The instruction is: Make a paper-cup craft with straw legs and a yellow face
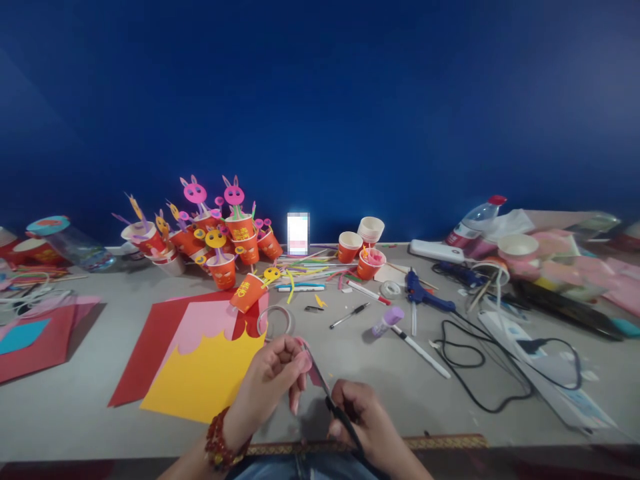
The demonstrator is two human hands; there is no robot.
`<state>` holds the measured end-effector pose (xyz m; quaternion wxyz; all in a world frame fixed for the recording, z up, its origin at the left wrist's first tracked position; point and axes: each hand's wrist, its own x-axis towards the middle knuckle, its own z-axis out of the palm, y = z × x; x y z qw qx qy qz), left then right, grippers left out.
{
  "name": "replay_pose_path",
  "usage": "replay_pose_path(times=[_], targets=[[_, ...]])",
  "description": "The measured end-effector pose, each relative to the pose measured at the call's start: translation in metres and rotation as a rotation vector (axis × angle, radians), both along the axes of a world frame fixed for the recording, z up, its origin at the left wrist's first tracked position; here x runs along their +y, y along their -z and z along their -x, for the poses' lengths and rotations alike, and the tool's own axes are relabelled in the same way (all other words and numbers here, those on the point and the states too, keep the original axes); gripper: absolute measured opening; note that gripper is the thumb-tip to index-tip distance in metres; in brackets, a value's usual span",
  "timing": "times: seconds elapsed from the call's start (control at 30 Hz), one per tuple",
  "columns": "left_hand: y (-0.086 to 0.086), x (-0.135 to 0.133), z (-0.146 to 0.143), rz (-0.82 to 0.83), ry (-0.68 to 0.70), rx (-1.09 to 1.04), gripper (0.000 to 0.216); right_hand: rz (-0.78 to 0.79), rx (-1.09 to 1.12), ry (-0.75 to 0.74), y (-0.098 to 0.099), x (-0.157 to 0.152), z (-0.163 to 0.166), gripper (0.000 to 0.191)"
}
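Note:
My left hand (273, 377) is closed in a pinch on a small pink paper piece (314, 371) just above the table's near edge. My right hand (363, 417) is closed round black-handled scissors (336, 400), whose blades point up into the pink piece. A red bead bracelet (220, 445) circles my left wrist. Directly left of my left hand lie yellow (205, 377), pink (200, 323) and red (150, 347) paper sheets, stacked and overlapping.
Orange paper cups with pink rabbit and yellow toppers (220, 237) cluster at the back left. A tape ring (275, 320), pens, a purple glue stick (386, 321), a blue glue gun (423, 297) with black cable, a power strip (520, 347) and a bottle (475, 220) lie across the table.

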<state>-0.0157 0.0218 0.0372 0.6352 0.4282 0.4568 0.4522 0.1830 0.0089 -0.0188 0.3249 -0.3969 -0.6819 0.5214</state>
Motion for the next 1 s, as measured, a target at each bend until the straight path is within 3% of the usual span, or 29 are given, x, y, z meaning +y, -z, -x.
replay_pose_path(times=[1.0], targets=[[-0.0024,0.0036,0.0034,0.019,-0.017,0.003,0.035,0.031,-0.005,-0.001,0.006,0.0003,-0.0006,0.065]])
